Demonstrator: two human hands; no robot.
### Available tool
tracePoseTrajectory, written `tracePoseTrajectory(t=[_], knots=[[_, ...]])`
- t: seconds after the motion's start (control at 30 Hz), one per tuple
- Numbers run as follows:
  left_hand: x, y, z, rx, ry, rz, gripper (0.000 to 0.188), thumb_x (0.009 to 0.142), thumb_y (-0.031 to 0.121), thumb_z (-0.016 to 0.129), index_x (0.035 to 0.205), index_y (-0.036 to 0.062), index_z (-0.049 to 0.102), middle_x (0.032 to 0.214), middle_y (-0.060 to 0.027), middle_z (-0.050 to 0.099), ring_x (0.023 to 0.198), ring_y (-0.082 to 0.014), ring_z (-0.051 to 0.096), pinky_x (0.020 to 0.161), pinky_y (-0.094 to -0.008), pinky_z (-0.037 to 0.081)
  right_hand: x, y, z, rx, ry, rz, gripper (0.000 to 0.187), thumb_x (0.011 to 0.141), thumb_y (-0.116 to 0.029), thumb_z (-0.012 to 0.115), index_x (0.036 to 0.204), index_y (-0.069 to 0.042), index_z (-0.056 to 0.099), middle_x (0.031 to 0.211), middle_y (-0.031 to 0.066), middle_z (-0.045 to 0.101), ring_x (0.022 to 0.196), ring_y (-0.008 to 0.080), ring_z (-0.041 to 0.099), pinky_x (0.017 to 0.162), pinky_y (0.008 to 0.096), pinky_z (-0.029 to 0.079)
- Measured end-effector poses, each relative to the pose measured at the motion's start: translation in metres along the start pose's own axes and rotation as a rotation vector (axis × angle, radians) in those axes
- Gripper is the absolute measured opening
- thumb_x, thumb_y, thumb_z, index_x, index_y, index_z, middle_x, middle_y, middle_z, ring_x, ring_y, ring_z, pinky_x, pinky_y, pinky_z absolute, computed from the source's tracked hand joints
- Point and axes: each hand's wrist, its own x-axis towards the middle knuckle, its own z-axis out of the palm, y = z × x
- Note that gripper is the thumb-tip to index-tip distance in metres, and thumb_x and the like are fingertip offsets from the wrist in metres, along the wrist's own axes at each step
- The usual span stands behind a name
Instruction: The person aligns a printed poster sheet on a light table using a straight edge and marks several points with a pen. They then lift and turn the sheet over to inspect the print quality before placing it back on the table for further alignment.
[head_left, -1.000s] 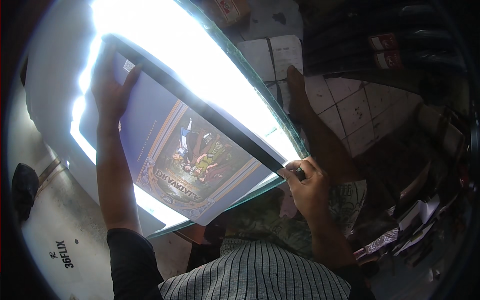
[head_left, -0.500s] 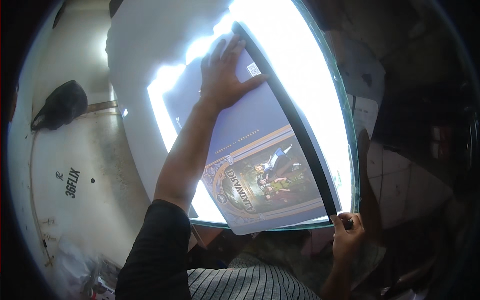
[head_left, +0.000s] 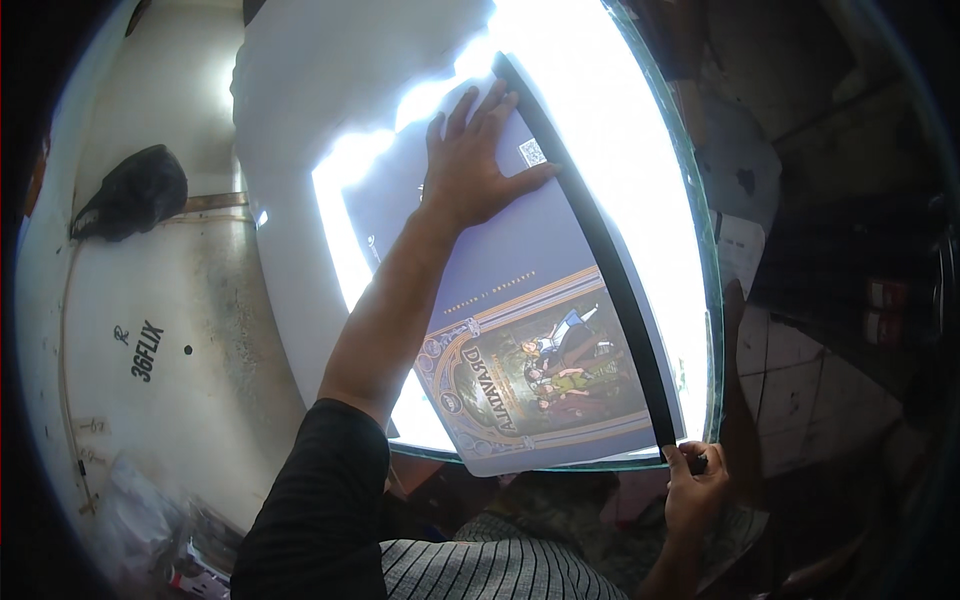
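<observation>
A printed sheet [head_left: 490, 255], purple with an ornate illustrated panel at its near end, lies on a brightly lit glass tabletop [head_left: 625, 130]. Along its right side runs a long black straight strip [head_left: 605, 255], like a ruler. My left hand [head_left: 475, 175] is spread flat on the far part of the sheet, its thumb reaching the strip's edge. At the strip's near end, by the glass edge, my right hand [head_left: 697, 490] is closed round a small dark object [head_left: 699, 464]. Its kind is mostly hidden by my fingers.
To the left is a pale panel [head_left: 215, 330] with a dark bag-like bundle [head_left: 135, 192] on it. Clear plastic wrapping [head_left: 145, 510] sits at the lower left. The glass has a greenish edge, and the sheet's near corner overhangs it. A pale paper [head_left: 738, 245] lies beyond the right edge.
The whole view has shifted slightly, so the table and sheet appear a little farther right. Both hands keep about the same places on the sheet and at the strip's near end.
</observation>
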Motion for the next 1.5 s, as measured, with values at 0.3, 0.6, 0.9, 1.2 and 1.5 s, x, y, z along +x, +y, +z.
tracePoseTrajectory(t=[0.3, 0.6, 0.9, 1.2, 1.5], knots=[[0.002, -0.001, 0.001, -0.014, -0.025, -0.008, 0.102, 0.076, 0.073, 0.066, 0.152, 0.0091, 0.041, 0.164, -0.0128, 0.029, 0.153, -0.0345, 0.018, 0.12, -0.0613, 0.009, 0.004, 0.006, -0.001, -0.018, 0.004, -0.019, 0.019, 0.078, -0.004, 0.082, 0.083, 0.002, 0.065, 0.083, 0.0116, 0.064, 0.076, 0.0245, 0.064, 0.071, 0.0363, 0.05], [0.031, 0.042, -0.055, 0.042, -0.488, -0.206, 0.137, 0.059, 0.083, 0.073, 0.157, 0.0037, 0.023, 0.167, -0.0133, 0.016, 0.155, -0.0346, 0.009, 0.121, -0.0656, 0.011, 0.007, -0.026, -0.041, 0.044, -0.144, -0.034, 0.027, 0.091, -0.02, 0.077, 0.105, -0.001, 0.065, 0.075, 0.0001, 0.056, 0.066, 0.0098, 0.054, 0.063, 0.0282, 0.045], [0.034, 0.042, -0.074, -0.039, -0.684, -0.333, 0.135, 0.064, 0.077, 0.076, 0.16, 0.0063, 0.014, 0.169, -0.0091, 0.003, 0.156, -0.0325, 0.002, 0.122, -0.0639, 0.016, 0.121, -0.27, -0.024, 0.894, -0.27, -0.525, 0.059, 0.101, -0.063, 0.043, 0.091, -0.007, 0.06, 0.089, 0.0085, 0.063, 0.077, 0.018, 0.059, 0.06, 0.031, 0.043], [0.042, 0.046, -0.081, -0.116, -0.663, -0.348, 0.133, 0.065, 0.07, 0.081, 0.161, 0.0104, 0.011, 0.169, -0.0067, 0.006, 0.156, -0.0309, 0.002, 0.122, -0.0618, 0.019, 0.221, -0.366, 0.115, 0.391, -0.213, -0.927, 0.024, 0.088, -0.022, 0.078, 0.092, -0.001, 0.066, 0.082, 0.0093, 0.072, 0.077, 0.0155, 0.073, 0.067, 0.0255, 0.053], [0.036, 0.041, -0.071, -0.129, -0.649, -0.348, 0.136, 0.063, 0.072, 0.081, 0.162, 0.0139, 0.008, 0.169, -0.0062, 0.005, 0.156, -0.0309, 0.001, 0.121, -0.0635, 0.018, 0.219, -0.37, 0.152, 0.365, -0.226, -1.059, 0.021, 0.088, -0.018, 0.078, 0.09, -0.002, 0.065, 0.079, 0.0076, 0.071, 0.074, 0.015, 0.073, 0.066, 0.0268, 0.053]])
